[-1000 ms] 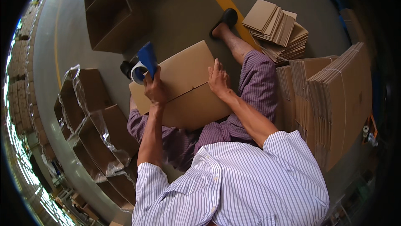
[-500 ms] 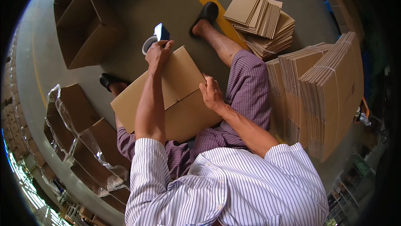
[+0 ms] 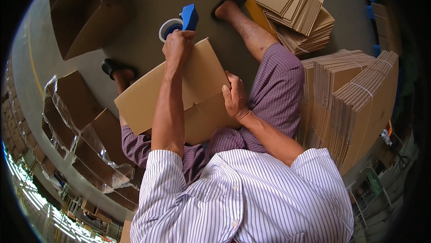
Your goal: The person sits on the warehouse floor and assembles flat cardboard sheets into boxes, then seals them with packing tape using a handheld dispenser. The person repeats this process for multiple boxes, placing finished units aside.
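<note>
A closed brown cardboard box (image 3: 206,79) rests tilted between my legs, with a seam crossing its upper side. My left hand (image 3: 178,48) is closed around a blue tape dispenser (image 3: 190,17) with a white-rimmed roll, just beyond the box's far edge. The fingers' grip on the handle is partly hidden by the back of the hand. Against the box's right side lies my right hand (image 3: 235,98), its thumb raised apart from the fingers and its palm toward the cardboard.
Open cardboard boxes (image 3: 78,23) stand at the far left, and more boxes with clear plastic film (image 3: 102,146) at the near left. To the right are tied bundles of flat cartons (image 3: 366,104). Stacked cardboard sheets (image 3: 292,9) lie at the far right by a yellow floor line (image 3: 258,12).
The tape dispenser in my left hand has moved a little to the right and away from me, and turned. My right hand stays at the box's right side. The whole view has shifted slightly.
</note>
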A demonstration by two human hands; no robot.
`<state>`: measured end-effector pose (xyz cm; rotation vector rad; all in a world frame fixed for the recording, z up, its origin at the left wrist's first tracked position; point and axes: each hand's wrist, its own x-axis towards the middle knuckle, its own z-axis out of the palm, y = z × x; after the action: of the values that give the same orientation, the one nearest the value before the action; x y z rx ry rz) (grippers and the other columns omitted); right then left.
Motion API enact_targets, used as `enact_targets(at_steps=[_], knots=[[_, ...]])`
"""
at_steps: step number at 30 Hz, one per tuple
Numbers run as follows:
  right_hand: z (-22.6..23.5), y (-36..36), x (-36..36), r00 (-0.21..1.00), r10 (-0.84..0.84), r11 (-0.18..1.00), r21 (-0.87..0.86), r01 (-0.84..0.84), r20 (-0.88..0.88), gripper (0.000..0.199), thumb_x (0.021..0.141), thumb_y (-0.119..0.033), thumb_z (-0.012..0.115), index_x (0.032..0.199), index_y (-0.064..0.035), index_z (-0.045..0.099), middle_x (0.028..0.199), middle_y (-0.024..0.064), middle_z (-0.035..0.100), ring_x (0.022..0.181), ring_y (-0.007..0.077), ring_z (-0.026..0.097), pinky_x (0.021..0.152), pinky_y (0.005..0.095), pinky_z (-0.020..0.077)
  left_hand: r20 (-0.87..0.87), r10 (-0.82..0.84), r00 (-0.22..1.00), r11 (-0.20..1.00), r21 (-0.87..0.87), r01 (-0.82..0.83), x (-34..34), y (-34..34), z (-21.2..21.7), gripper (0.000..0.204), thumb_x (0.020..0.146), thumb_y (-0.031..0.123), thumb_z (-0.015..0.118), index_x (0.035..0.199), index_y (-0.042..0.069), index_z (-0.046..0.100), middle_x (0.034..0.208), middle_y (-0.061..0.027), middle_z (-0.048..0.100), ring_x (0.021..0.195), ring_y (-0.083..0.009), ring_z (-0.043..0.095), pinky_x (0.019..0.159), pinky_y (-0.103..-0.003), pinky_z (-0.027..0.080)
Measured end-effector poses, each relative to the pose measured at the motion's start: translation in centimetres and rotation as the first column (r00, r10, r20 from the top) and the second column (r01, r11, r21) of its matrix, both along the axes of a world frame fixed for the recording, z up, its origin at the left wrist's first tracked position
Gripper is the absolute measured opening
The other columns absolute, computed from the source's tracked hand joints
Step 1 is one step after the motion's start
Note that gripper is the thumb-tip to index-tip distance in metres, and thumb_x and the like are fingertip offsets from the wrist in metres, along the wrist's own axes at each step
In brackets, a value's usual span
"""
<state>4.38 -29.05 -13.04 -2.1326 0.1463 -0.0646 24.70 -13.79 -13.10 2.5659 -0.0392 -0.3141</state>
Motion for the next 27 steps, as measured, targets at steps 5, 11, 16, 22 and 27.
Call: enact_targets(at_steps=[5,11,16,22,27], knots=[[-0.2,-0.3,-0.1,1.0,0.017,1.0,0.011,-0.017,-0.008,0.035,0.097,-0.014,0.047,0.128,0.0032,0.045,0.131,0.0228,0.052,0.114,0.0393,0.051,0.099,0.0446,0.0399,0.052,0.084,0.995,0.995,0.046,-0.087,-0.3,-0.5,0.0,0.018,0.091,0.026,0.061,0.099,0.023,0.076,0.097,-0.0048,0.066,0.097,-0.029,0.062,0.081,-0.043,0.051],[0.0,-0.1,0.0,0.999,0.0,1.0,-0.009,-0.001,-0.041,0.036,0.097,-0.013,0.048,0.129,0.0026,0.045,0.131,0.0227,0.052,0.113,0.0386,0.051,0.099,0.0448,0.0401,0.179,0.117,0.977,0.989,0.072,-0.131,-0.4,-0.7,-0.3,0.018,0.092,0.03,0.06,0.101,0.028,0.075,0.093,-0.0037,0.064,0.093,-0.027,0.063,0.078,-0.041,0.051],[0.1,-0.4,0.0,0.998,0.024,0.999,-0.025,-0.025,-0.052,0.04,0.096,-0.013,0.049,0.132,0.0035,0.044,0.13,0.023,0.052,0.112,0.0385,0.051,0.099,0.0446,0.0401,0.314,0.116,0.942,0.984,0.096,-0.153,-1.0,-1.2,-0.1,0.018,0.09,0.021,0.059,0.099,0.027,0.074,0.092,-0.0046,0.064,0.087,-0.0282,0.062,0.069,-0.044,0.054],[0.2,-0.6,-0.3,0.997,0.033,0.998,-0.05,-0.036,-0.066,0.042,0.096,-0.012,0.05,0.134,0.0039,0.042,0.133,0.023,0.05,0.117,0.0388,0.05,0.101,0.0451,0.0396,0.439,0.067,0.896,0.983,0.124,-0.134,-2.0,-1.1,0.1,0.02,0.088,0.018,0.061,0.1,0.029,0.073,0.089,-0.0034,0.062,0.084,-0.0276,0.062,0.064,-0.042,0.053],[-0.8,-1.3,-0.2,0.996,0.086,0.986,-0.147,-0.081,0.03,0.042,0.096,-0.012,0.05,0.134,0.004,0.043,0.131,0.0231,0.052,0.117,0.0393,0.051,0.101,0.0445,0.0404,0.465,0.049,0.884,0.986,0.121,-0.118,-1.7,-1.1,0.1,0.017,0.088,0.019,0.062,0.097,0.027,0.073,0.09,-0.0039,0.062,0.083,-0.0278,0.062,0.062,-0.043,0.053]])
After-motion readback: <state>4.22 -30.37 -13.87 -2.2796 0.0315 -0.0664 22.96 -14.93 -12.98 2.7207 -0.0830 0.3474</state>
